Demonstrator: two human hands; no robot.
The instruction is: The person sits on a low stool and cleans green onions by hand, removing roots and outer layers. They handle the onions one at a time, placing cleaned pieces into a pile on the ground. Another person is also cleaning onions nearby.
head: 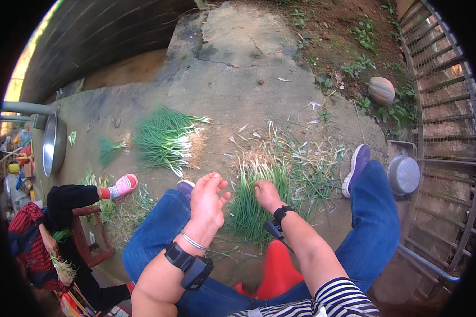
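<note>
My left hand (209,196) is raised with the palm turned up and the fingers loosely bent apart, and I see nothing in it. Below and to its right lies a pile of green onions (244,212), white root ends pointing away from me. My right hand (268,195) rests on this pile near the pale stems; its fingertips are hidden, so a hold cannot be made out. Farther off to the left is a larger heap of green onions (158,136) with roots facing right. A small bunch of green onions (111,150) lies beside that heap.
Loose trimmings (321,174) litter the concrete right of the pile. At left, another person's hand (49,241) holds green onions above a wooden stool (91,237). A metal basin (55,144), a pumpkin (381,91), a metal pot (403,175) and a slatted fence (446,130) stand around.
</note>
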